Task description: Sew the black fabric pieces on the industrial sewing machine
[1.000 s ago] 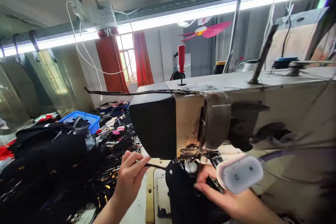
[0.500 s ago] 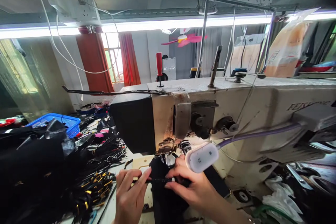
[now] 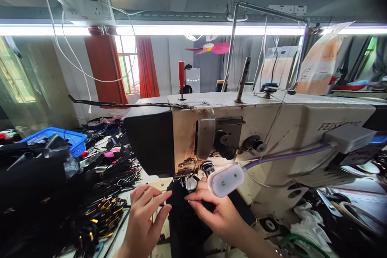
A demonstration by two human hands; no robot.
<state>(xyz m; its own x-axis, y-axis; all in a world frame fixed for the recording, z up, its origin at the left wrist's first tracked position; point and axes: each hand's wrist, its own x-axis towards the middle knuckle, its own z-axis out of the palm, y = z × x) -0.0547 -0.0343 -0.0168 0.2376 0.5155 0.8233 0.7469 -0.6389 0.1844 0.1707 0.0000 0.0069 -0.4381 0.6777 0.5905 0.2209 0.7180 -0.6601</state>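
Note:
A length of black fabric [image 3: 184, 225] lies under the needle area of a white sewing machine [image 3: 272, 125], running down toward me. My right hand [image 3: 219, 209] rests over the fabric just right of the presser foot [image 3: 190, 184], thumb and forefinger pinched together at the cloth. Left of the fabric, my left hand [image 3: 145, 215] has its thumb and forefinger apart, and I see nothing between them. A lit white lamp [image 3: 226, 180] on a purple cable partly covers the back of my right hand.
To the left is a heap of black material [image 3: 33, 193] with yellow-marked black pieces [image 3: 99, 219] beside it. Behind it stands a blue basket [image 3: 78, 145]. A red-handled screwdriver [image 3: 181, 74] stands upright on the machine. At right lies a crumpled clear plastic bag [image 3: 311, 225].
The thin dark strip stretched between my hands no longer shows there. My left hand has opened and turned. My right fingertips have come closer to the presser foot. The view has shifted slightly.

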